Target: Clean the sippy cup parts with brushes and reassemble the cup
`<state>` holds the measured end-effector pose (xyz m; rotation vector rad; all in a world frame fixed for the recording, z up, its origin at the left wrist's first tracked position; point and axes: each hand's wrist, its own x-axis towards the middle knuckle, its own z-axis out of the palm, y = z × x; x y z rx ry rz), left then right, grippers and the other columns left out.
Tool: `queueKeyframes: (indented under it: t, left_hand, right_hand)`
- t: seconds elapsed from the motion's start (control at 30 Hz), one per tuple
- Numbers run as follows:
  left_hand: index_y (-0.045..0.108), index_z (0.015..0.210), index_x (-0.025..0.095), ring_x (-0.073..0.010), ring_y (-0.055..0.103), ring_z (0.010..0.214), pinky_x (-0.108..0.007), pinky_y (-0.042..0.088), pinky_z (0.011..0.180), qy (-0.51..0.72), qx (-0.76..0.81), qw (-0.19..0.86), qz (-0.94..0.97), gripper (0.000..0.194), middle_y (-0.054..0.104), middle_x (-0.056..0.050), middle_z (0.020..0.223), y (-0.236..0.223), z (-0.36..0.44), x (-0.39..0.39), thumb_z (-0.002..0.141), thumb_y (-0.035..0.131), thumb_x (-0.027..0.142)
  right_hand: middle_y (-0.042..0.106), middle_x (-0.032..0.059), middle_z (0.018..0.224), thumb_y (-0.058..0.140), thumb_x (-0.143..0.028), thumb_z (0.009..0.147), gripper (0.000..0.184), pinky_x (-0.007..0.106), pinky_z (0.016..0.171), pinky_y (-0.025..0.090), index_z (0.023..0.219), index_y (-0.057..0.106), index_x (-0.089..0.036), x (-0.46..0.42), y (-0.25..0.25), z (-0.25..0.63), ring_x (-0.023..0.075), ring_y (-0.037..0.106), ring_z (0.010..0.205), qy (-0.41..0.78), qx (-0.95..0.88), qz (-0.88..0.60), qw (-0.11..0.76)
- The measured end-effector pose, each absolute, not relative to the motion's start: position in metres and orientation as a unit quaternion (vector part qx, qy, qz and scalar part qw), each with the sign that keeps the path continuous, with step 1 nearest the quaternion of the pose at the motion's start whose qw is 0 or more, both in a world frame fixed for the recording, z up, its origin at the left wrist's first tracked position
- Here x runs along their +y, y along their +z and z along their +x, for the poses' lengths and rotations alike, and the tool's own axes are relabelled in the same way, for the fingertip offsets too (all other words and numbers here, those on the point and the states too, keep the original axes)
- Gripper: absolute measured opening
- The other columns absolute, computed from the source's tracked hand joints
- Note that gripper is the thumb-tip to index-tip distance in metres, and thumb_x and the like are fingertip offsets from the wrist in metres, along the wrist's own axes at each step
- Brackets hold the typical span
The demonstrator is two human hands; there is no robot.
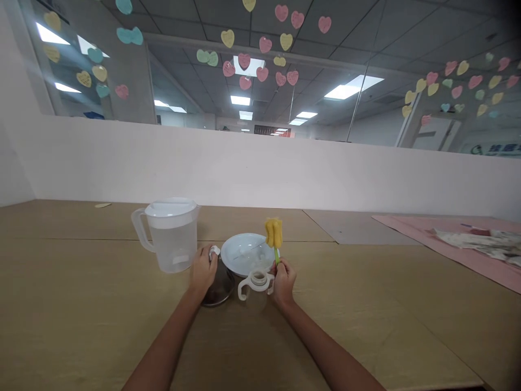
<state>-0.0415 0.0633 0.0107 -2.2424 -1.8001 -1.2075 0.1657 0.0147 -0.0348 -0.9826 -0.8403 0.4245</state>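
With fingers of the right hand (285, 281) closed, grips the yellow brush (274, 233) by its green handle, head up, by the right edge of the bowl (235, 248), just beside the bottle (258, 281). With fingers of the left hand (203, 270), holds a white knob (214, 250) atop the dark dome (222, 286). Has the jug (173, 241) farther left on the tabletop (366, 315).

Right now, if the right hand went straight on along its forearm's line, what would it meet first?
Most likely the white bowl, just beyond the right hand. Depth is unclear, though, and the hand might catch the handled bottle first.
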Motion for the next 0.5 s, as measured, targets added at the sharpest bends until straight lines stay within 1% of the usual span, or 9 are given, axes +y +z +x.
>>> queueKeyframes:
  t: [0.07, 0.17, 0.23, 0.3, 0.4, 0.5]
  left_hand:
    - [0.055, 0.11, 0.012, -0.0257, 0.056, 0.096, -0.035, 0.042, 0.081, -0.349, -0.596, 0.051, -0.721, 0.038, 0.061, -0.014, 0.102, 0.011, -0.041, 0.061, 0.087, 0.031, 0.03]
    - [0.06, 0.102, 0.012, -0.0296, 0.056, 0.095, -0.039, 0.039, 0.08, -0.275, -0.631, 0.113, -0.717, 0.036, 0.063, -0.016, 0.097, 0.01, -0.039, 0.059, 0.084, 0.035, 0.032]
    - [0.062, 0.096, 0.012, -0.0319, 0.055, 0.095, -0.042, 0.038, 0.08, -0.229, -0.647, 0.13, -0.715, 0.034, 0.064, -0.017, 0.096, 0.008, -0.04, 0.058, 0.082, 0.038, 0.033]
    - [0.062, 0.093, 0.012, -0.0326, 0.054, 0.096, -0.042, 0.037, 0.081, -0.193, -0.652, 0.121, -0.723, 0.032, 0.065, -0.017, 0.096, 0.008, -0.041, 0.058, 0.08, 0.041, 0.033]
    - [0.061, 0.095, 0.013, -0.0329, 0.054, 0.099, -0.043, 0.036, 0.083, -0.167, -0.651, 0.088, -0.736, 0.031, 0.065, -0.016, 0.099, 0.015, -0.043, 0.056, 0.076, 0.047, 0.032]
    - [0.06, 0.101, 0.016, -0.0318, 0.054, 0.102, -0.044, 0.035, 0.086, -0.217, -0.635, 0.059, -0.739, 0.032, 0.065, -0.014, 0.104, 0.029, -0.044, 0.053, 0.077, 0.047, 0.033]
  right_hand:
    - [0.031, -0.0073, 0.047, 0.04, -0.027, 0.068, 0.017, 0.021, 0.045, 0.026, 0.052, 0.038, -0.02, 0.017, -0.036, 0.167, 0.0092, 0.031, 0.046, 0.201, -0.375, -0.452, 0.784]
    - [0.032, -0.0075, 0.047, 0.04, -0.027, 0.067, 0.017, 0.021, 0.045, 0.025, 0.052, 0.039, -0.02, 0.02, -0.037, 0.17, 0.0092, 0.03, 0.046, 0.201, -0.363, -0.456, 0.787]
    - [0.033, -0.0073, 0.048, 0.041, -0.027, 0.067, 0.017, 0.021, 0.045, 0.026, 0.052, 0.041, -0.02, 0.022, -0.037, 0.171, 0.0092, 0.031, 0.046, 0.201, -0.361, -0.462, 0.785]
    - [0.034, -0.007, 0.048, 0.041, -0.027, 0.067, 0.016, 0.021, 0.045, 0.026, 0.052, 0.041, -0.02, 0.022, -0.036, 0.172, 0.0093, 0.031, 0.047, 0.202, -0.359, -0.463, 0.785]
    - [0.034, -0.0065, 0.049, 0.04, -0.026, 0.066, 0.016, 0.021, 0.046, 0.026, 0.052, 0.042, -0.019, 0.022, -0.033, 0.174, 0.0095, 0.032, 0.049, 0.195, -0.36, -0.465, 0.785]
    - [0.036, -0.0058, 0.05, 0.04, -0.025, 0.066, 0.016, 0.021, 0.047, 0.027, 0.051, 0.043, -0.019, 0.021, -0.029, 0.177, 0.0098, 0.033, 0.051, 0.176, -0.365, -0.474, 0.782]
